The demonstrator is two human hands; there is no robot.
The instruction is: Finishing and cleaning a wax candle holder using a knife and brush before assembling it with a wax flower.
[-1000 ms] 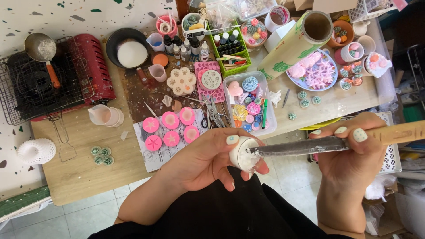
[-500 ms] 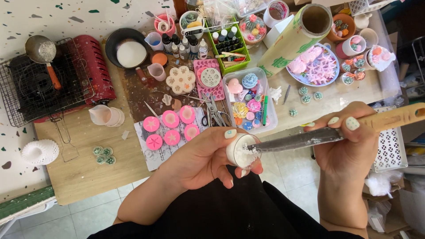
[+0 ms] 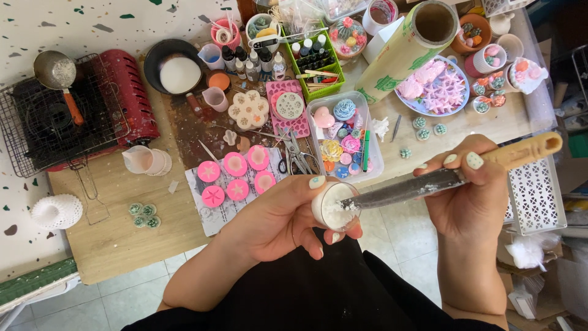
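The left hand (image 3: 288, 217) grips a small round cup (image 3: 334, 205) with white wax inside, thumb on the rim and fingers under it, in front of the person's body, just off the table's near edge. The right hand (image 3: 465, 196) is clenched around a knife (image 3: 422, 184) with a wooden handle; the blade lies almost flat and its tip is in the wax of the cup. Compared with one second ago, both hands have moved a little up and to the left in the view, the knife handle points higher, and the blade tip sits deeper in the cup, with white crumbs now on the blade. I judge the scraping of wax from the cup goes on and is not finished.

On the table (image 3: 116, 245), near the edge, a paper sheet carries six pink round moulds (image 3: 236, 178). Left of them lie four small green pieces (image 3: 144, 214) and one white ribbed vase (image 3: 56, 211). Behind the moulds are one pair of scissors (image 3: 294, 153) and one clear box (image 3: 346, 135) of coloured flower shapes. Further back stand one red stove (image 3: 128, 98) with a wire grate, one ladle (image 3: 58, 73), one black pan (image 3: 177, 70) of white wax, one green tray (image 3: 315, 61) of small bottles, one roll (image 3: 407, 46) and one plate (image 3: 435, 89) of pink shapes.
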